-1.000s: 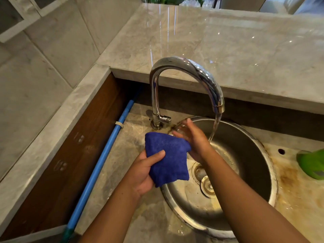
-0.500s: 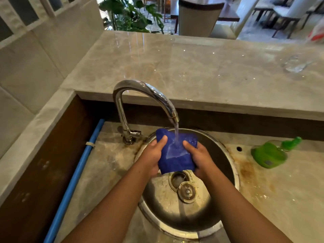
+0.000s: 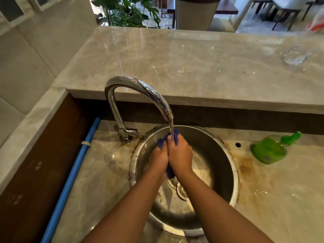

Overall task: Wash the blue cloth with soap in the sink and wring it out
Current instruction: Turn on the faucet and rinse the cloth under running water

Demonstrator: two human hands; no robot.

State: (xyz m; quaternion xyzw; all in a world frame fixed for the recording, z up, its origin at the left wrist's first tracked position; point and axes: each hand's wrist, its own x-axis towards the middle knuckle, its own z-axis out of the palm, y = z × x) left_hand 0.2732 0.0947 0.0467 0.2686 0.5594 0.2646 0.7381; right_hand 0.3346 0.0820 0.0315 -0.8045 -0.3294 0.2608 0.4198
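Blue cloth (image 3: 169, 172), flat before, now bunched between gripping left hand (image 3: 159, 159) and right hand (image 3: 181, 155)

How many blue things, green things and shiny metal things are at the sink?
Blue: 2, cloth and pipe
Green: 1, bottle
Shiny metal: 2, tap and sink
Total: 5
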